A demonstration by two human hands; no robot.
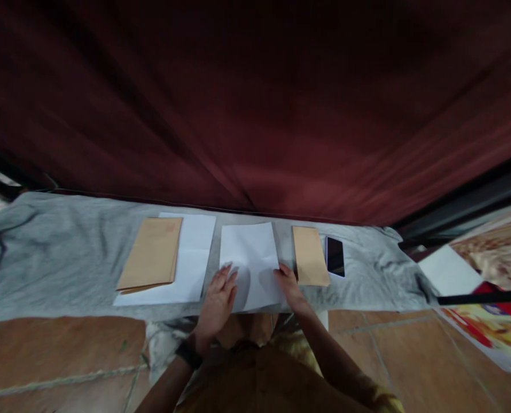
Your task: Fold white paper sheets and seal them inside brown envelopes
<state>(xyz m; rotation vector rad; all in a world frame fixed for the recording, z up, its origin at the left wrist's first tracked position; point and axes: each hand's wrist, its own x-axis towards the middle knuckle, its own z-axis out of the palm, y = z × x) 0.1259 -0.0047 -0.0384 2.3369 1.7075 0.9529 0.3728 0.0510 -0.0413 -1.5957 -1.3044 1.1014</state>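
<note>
A white sheet of paper (253, 252) lies in front of me on the cloth-covered table, its lower part slightly bent. At its lower left edge, my left hand (217, 298) rests with fingers stretched out against the paper. My right hand (288, 284) pinches the sheet's right edge, its fingertips partly hidden. Just right of that hand lies a brown envelope (310, 256). To the left, larger brown envelopes (152, 252) are stacked on more white paper (195, 258).
A phone (335, 256) lies right of the small envelope. Grey cloth (66, 252) covers the narrow table. Behind it hangs a dark red curtain (255, 126). A black bar (483, 297) and a colourful printed sheet (491, 327) are at the right. Tiled floor (57, 350) shows below.
</note>
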